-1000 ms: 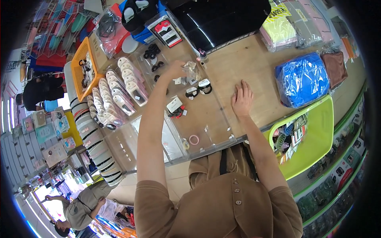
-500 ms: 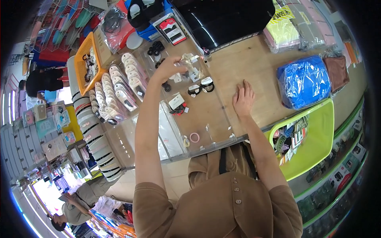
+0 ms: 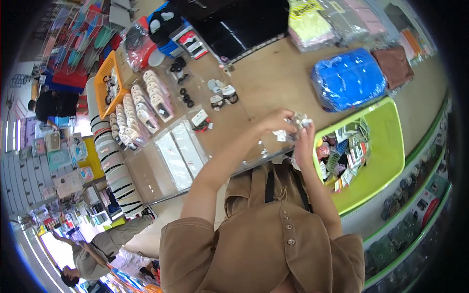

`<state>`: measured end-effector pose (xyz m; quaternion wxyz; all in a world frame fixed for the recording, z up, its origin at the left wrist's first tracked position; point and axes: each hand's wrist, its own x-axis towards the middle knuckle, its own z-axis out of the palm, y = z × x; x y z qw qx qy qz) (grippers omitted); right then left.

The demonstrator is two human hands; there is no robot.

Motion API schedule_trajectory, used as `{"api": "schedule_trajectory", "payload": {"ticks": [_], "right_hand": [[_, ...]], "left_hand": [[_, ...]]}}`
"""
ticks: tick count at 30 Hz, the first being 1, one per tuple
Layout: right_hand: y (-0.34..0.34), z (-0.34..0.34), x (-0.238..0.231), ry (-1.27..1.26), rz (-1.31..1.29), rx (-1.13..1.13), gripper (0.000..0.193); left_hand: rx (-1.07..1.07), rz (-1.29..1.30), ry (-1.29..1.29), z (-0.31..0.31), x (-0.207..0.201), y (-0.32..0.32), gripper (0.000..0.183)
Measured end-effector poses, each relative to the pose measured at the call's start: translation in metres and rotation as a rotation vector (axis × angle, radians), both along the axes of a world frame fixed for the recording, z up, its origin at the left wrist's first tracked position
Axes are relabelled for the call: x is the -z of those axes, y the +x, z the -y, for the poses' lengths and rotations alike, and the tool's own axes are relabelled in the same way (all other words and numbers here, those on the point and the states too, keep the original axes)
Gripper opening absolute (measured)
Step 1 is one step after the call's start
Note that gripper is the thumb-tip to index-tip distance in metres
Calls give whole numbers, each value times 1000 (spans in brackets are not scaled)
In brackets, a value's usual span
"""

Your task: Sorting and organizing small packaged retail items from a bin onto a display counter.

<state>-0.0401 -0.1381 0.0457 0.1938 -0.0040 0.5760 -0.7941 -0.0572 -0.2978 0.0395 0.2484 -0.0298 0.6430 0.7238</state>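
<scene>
My left hand (image 3: 279,122) reaches over the table's front edge, its fingers closed on a small bunch of pale hair accessories (image 3: 299,119) with white tags. Pressed against the bunch from the other side are the fingers of my right hand (image 3: 305,142). The exact kind of each piece is too small to make out. Beyond my left forearm lie black hair ties (image 3: 230,99) on white cards and a red-and-black hair tie (image 3: 201,128) with its card. Beside my right hand stands a lime-green basket (image 3: 376,183) with many small packaged items inside.
Rows of carded goods (image 3: 146,115) fill the left, next to an orange basket (image 3: 100,80) and a rack of headbands (image 3: 110,163). A blue bagged bundle (image 3: 348,78) lies right, and a black panel (image 3: 234,24) at the back. Another person (image 3: 93,254) stands lower left.
My left hand has brought the pale bunch from the far middle of the table toward my front right. My right hand has risen from lying flat on the table and now grips the bunch too.
</scene>
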Motion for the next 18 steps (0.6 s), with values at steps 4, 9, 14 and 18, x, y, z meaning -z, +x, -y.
{"api": "schedule_trajectory", "payload": {"ticks": [4, 9, 14, 18], "right_hand": [[14, -96, 18, -51, 126, 329, 41], [22, -184, 36, -85, 424, 472, 50], [26, -244, 79, -310, 563, 543, 34], [24, -253, 83, -193, 713, 556, 43]], "left_hand": [[9, -54, -174, -122, 6, -5, 38], [157, -287, -546, -225, 48, -5, 52], [134, 191, -108, -268, 66, -2, 38], [60, 193, -125, -267, 101, 7, 40]]}}
